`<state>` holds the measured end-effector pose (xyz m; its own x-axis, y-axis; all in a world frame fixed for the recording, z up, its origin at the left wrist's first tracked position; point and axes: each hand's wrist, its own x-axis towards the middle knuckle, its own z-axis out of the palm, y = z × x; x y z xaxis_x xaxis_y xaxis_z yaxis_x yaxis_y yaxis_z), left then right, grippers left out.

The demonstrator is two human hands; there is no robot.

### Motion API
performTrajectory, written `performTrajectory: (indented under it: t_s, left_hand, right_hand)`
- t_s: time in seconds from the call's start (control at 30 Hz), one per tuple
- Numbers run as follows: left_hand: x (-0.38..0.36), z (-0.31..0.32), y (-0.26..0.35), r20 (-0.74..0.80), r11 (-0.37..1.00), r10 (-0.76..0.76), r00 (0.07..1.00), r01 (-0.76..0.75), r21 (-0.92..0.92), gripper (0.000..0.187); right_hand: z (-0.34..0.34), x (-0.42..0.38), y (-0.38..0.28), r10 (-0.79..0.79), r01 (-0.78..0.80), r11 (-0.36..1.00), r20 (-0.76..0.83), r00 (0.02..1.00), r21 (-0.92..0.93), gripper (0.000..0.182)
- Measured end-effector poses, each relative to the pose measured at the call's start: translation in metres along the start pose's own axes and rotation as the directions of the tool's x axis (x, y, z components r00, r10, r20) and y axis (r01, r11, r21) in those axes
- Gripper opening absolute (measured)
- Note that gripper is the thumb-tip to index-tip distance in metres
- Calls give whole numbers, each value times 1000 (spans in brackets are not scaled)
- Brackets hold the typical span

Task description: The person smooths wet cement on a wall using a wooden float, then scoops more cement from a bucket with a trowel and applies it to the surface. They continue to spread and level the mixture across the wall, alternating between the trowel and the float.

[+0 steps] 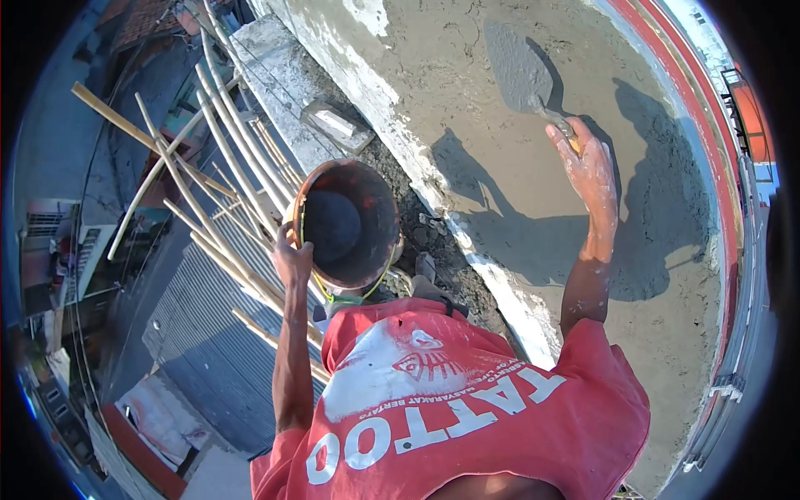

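My right hand [590, 167], spotted with pale mortar, is closed on the handle of a trowel [518, 71]. The trowel's grey-coated blade lies against or just over the wet grey mortar surface [433, 58]; I cannot tell if they touch. With my left hand [293, 257] I grip the rim of a round bucket [382, 196], tilted so that its dark inside shows. Some grey material sits at its bottom. A yellow-green handle hangs along the bucket's lower edge.
Bamboo poles [237, 150] cross on the left above a corrugated roof [208, 308]. A block [337, 127] rests on the pale ledge [275, 83] beyond the bucket. Rubble lies along the wall's foot. A red strip [708, 108] edges the mortar at the right.
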<state>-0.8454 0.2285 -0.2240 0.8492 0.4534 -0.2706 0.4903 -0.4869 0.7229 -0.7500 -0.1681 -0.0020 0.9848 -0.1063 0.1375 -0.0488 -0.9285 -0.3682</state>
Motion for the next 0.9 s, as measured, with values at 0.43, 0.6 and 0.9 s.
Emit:
performTrajectory:
  t_s: [0.43,0.6,0.9]
  left_hand:
    - [-37,24,55,109,990,143,984,-143,-7,46]
    - [-43,29,46,141,996,92,986,-94,4,47]
    - [-33,-4,-10,-22,984,-18,1000,14,-180,43]
  right_hand:
    - [257,-102,-1,-346,640,704,639,687,-307,17]
    - [268,-129,12,-291,514,857,790,539,-35,20]
    - [195,-89,-15,-526,277,850,726,443,448,36]
